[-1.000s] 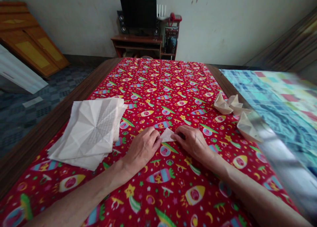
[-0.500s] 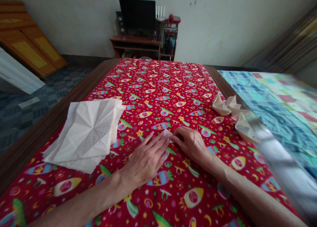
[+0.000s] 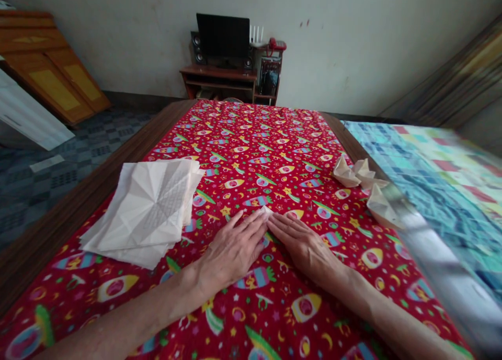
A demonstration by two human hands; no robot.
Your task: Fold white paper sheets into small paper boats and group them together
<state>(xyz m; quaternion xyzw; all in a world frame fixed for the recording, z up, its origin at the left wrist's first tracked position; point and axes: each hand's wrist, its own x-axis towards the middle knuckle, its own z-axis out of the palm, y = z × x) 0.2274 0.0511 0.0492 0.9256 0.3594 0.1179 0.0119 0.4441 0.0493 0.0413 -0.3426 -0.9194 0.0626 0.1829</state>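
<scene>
A small folded piece of white paper (image 3: 267,210) lies on the red patterned cloth (image 3: 251,164), mostly hidden beneath my fingers. My left hand (image 3: 238,245) rests flat with its fingers stretched out, their tips pressing on the paper. From the other side, my right hand (image 3: 298,240) lies flat too, fingers extended and tips touching the paper's edge. To the left sits a stack of creased white paper sheets (image 3: 145,205), the top one marked with radiating fold lines. Several folded paper boats (image 3: 345,172) stand at the right edge of the cloth.
The cloth covers a table with dark wooden edges (image 3: 129,156). A bed with a colourful cover (image 3: 423,177) adjoins on the right. At the far wall stands a desk (image 3: 219,77) with a monitor (image 3: 223,37); a wooden cabinet (image 3: 58,72) is at the left.
My right hand's fingers have gone from bent in a pinch to stretched flat at the paper. My left hand stays pressed down. The view has tilted slightly upward.
</scene>
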